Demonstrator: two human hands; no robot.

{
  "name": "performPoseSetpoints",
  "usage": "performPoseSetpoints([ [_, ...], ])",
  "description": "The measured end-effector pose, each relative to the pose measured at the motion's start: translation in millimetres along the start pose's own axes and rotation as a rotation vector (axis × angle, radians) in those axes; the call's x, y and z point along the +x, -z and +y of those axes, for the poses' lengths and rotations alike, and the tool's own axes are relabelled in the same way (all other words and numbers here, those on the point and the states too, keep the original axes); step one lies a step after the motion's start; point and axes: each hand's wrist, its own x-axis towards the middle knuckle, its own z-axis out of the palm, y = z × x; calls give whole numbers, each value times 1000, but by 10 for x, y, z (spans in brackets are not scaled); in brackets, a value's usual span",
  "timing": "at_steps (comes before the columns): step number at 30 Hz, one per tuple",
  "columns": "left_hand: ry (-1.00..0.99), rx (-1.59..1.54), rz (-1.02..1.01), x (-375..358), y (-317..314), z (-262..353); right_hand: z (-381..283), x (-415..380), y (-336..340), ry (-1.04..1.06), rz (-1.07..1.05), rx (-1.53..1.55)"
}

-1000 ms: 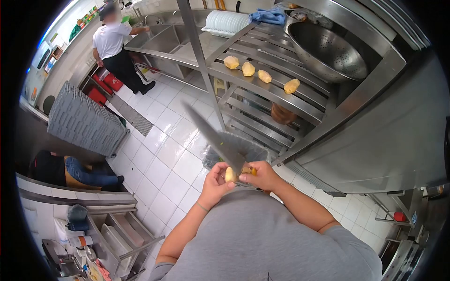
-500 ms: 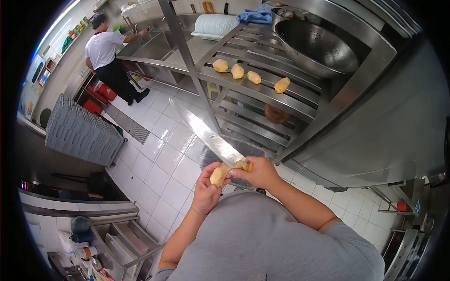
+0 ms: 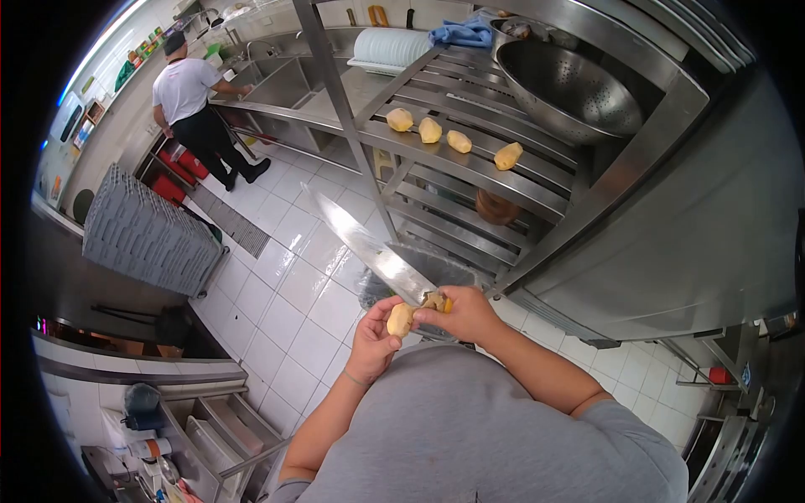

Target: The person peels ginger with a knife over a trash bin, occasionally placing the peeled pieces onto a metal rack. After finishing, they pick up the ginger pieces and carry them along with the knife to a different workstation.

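Between the fingertips and thumb of my left hand (image 3: 374, 342) is a peeled potato (image 3: 400, 320). My right hand (image 3: 461, 313) is closed round the handle of a large knife (image 3: 369, 246), its long blade pointing up and left, away from me. Brown peel (image 3: 433, 302) clings at the base of the blade, close to my right thumb. The two hands are side by side in front of my body. Several peeled potatoes (image 3: 430, 130) lie in a row on the slatted metal shelf (image 3: 470, 172) beyond.
A perforated metal bowl (image 3: 579, 88) stands on the shelf, near a blue cloth (image 3: 461, 32). Below the knife is a bin with a clear plastic liner (image 3: 444, 267). At the sink (image 3: 281, 82) a person (image 3: 189, 92) stands. Stacked grey trays (image 3: 147, 235) are at the left.
The potato in my left hand has turned more upright and moved slightly right. Peel at the blade's base shows more clearly. The person at the sink has lowered an arm.
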Motion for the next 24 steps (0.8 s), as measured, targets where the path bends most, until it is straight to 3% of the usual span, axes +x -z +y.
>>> performPoseSetpoints([
  [6, 23, -27, -28, -9, 82, -70, 81, 13, -6, 44, -65, -56],
  [8, 26, -107, -25, -8, 108, -111, 150, 16, -56, 141, -23, 100],
  [14, 39, -52, -74, 53, 92, -118, 135, 43, 7, 118, -118, -22],
  [24, 40, -93, -34, 96, 70, -160, 196, 64, -44, 100, -149, 112],
])
